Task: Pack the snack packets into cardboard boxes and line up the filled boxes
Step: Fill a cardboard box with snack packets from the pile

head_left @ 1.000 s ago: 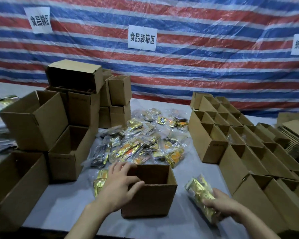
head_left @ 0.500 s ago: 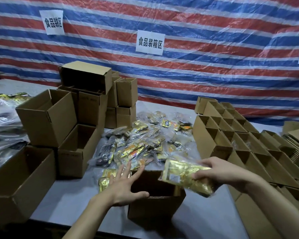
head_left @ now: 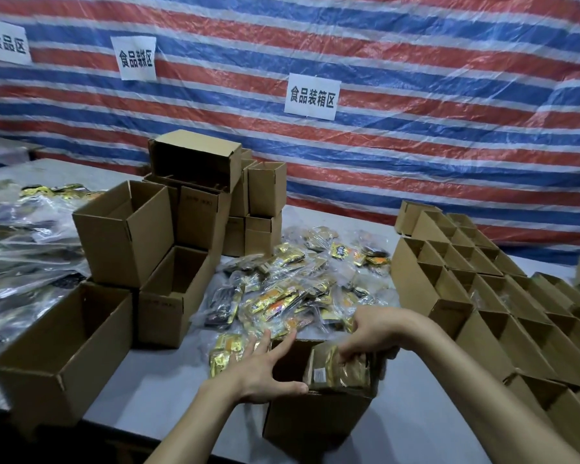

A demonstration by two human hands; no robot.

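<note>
An open cardboard box [head_left: 315,420] stands at the table's near edge in front of me. My right hand [head_left: 365,336] grips a gold snack packet [head_left: 339,370] and holds it inside the box's opening, upright against the right wall. My left hand [head_left: 265,370] rests on the box's left rim, fingers spread, thumb along the front edge. Behind the box lies a loose pile of snack packets [head_left: 292,289] in clear and gold wrappers.
Empty open boxes [head_left: 128,236] are stacked on the left, one large box [head_left: 64,349] at the near left corner. Rows of open boxes [head_left: 482,289] fill the right side. More bagged packets [head_left: 21,236] lie far left. A striped tarp with paper signs hangs behind.
My right hand carried the gold packet from the right side over the box and lowered it inside. My left hand stayed at the box's left rim. The view shifted left.
</note>
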